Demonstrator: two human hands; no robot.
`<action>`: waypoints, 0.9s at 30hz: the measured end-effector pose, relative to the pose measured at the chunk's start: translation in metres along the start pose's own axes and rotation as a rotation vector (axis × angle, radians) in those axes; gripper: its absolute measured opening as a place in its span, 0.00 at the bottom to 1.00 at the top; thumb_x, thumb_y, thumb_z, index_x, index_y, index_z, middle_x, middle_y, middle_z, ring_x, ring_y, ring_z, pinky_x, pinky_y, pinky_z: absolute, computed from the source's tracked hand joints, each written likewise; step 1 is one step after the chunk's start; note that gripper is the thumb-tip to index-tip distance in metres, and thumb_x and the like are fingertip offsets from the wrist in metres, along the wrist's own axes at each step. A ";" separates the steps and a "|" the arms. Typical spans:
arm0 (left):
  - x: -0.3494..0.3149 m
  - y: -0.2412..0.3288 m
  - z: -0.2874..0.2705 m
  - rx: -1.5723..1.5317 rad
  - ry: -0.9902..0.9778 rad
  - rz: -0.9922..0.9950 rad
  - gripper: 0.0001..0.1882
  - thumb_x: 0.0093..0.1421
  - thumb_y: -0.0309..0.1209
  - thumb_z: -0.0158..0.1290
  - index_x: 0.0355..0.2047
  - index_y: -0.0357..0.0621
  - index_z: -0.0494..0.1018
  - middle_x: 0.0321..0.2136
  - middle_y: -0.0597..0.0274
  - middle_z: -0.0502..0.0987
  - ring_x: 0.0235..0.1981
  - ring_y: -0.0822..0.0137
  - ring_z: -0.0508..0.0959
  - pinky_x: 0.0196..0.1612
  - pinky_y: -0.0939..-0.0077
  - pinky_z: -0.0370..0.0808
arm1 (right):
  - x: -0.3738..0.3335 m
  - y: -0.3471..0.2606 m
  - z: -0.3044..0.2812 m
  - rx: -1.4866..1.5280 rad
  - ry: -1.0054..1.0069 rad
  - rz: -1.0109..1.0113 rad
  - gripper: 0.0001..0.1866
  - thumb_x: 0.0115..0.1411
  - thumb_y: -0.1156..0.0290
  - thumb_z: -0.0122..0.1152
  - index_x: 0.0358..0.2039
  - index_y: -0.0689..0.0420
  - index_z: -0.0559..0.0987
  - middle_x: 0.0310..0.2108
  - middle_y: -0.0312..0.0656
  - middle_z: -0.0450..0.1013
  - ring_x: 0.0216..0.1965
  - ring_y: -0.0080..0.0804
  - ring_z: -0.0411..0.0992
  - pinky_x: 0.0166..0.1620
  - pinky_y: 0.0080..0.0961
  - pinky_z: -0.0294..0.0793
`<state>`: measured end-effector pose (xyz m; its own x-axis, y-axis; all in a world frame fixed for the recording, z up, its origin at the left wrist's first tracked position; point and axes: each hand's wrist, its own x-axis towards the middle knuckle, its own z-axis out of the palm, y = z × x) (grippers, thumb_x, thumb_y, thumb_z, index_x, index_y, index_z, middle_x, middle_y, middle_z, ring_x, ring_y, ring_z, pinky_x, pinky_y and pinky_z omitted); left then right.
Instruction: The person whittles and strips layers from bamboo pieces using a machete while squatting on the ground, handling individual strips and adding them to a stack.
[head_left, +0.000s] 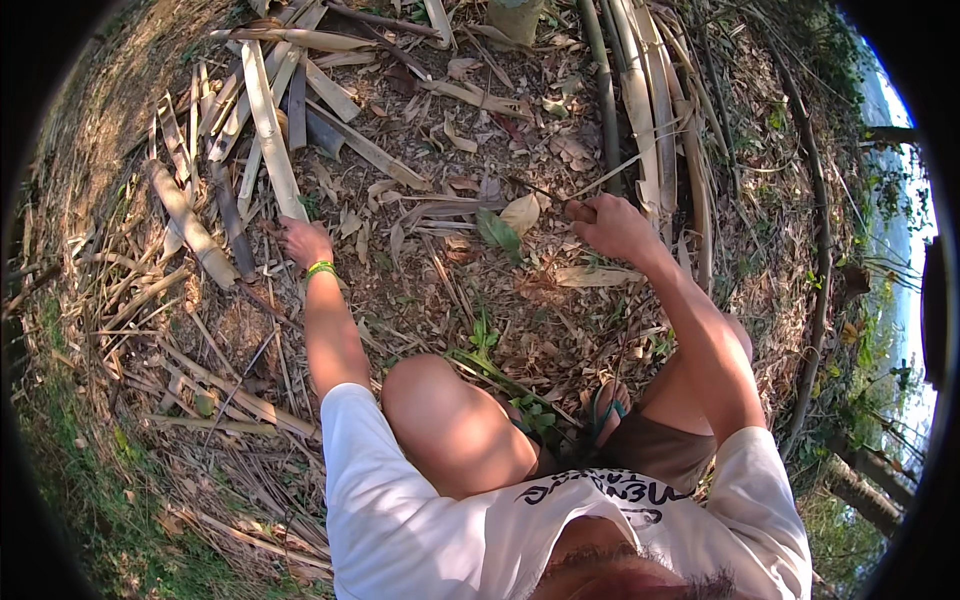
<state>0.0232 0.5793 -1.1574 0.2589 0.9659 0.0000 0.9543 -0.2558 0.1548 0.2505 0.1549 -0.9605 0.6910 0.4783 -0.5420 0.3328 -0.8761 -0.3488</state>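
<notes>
My left hand (303, 243), with a yellow-green band at the wrist, is closed round the near end of a long pale split bamboo strip (268, 130). The strip runs away from me over a loose pile of other split pieces (338, 98). On the right, my right hand (612, 230) is closed in a fist on a thin dark blade (535, 188), which points left over the ground. Its handle is hidden inside the fist. Just left of that fist lie a tan dry leaf (521, 213) and a green leaf (497, 234).
A thick bamboo piece (192, 225) lies left of my left hand. Long bamboo lengths (645, 105) stretch along the right, beyond my right hand. A stump (516, 18) stands at the far edge. Dry leaves and shavings cover the ground, and my sandalled foot (608, 412) is close by.
</notes>
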 end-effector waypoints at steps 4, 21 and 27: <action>-0.022 0.002 -0.012 -0.369 0.128 0.098 0.26 0.61 0.39 0.50 0.54 0.34 0.62 0.38 0.35 0.77 0.37 0.39 0.80 0.42 0.48 0.76 | 0.001 0.010 0.003 -0.033 -0.011 0.029 0.19 0.57 0.56 0.63 0.41 0.58 0.83 0.39 0.56 0.79 0.46 0.53 0.76 0.51 0.44 0.75; -0.162 -0.013 -0.383 -0.930 -0.889 -0.119 0.16 0.66 0.39 0.53 0.45 0.40 0.69 0.25 0.64 0.75 0.19 0.76 0.71 0.18 0.85 0.64 | 0.004 0.054 0.007 0.038 -0.044 -0.042 0.24 0.59 0.52 0.58 0.43 0.62 0.80 0.45 0.56 0.78 0.50 0.50 0.76 0.53 0.43 0.75; -0.174 0.072 -0.435 -0.575 -1.114 0.086 0.15 0.65 0.38 0.51 0.43 0.38 0.69 0.24 0.59 0.78 0.17 0.75 0.73 0.18 0.81 0.67 | 0.002 0.094 0.053 0.027 -0.075 -0.049 0.23 0.59 0.55 0.55 0.44 0.60 0.80 0.46 0.55 0.77 0.52 0.51 0.74 0.56 0.42 0.73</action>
<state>-0.0181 0.4104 -0.7161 0.5698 0.3169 -0.7582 0.7975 0.0095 0.6033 0.2493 0.0767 -1.0356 0.6237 0.5247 -0.5794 0.3467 -0.8500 -0.3965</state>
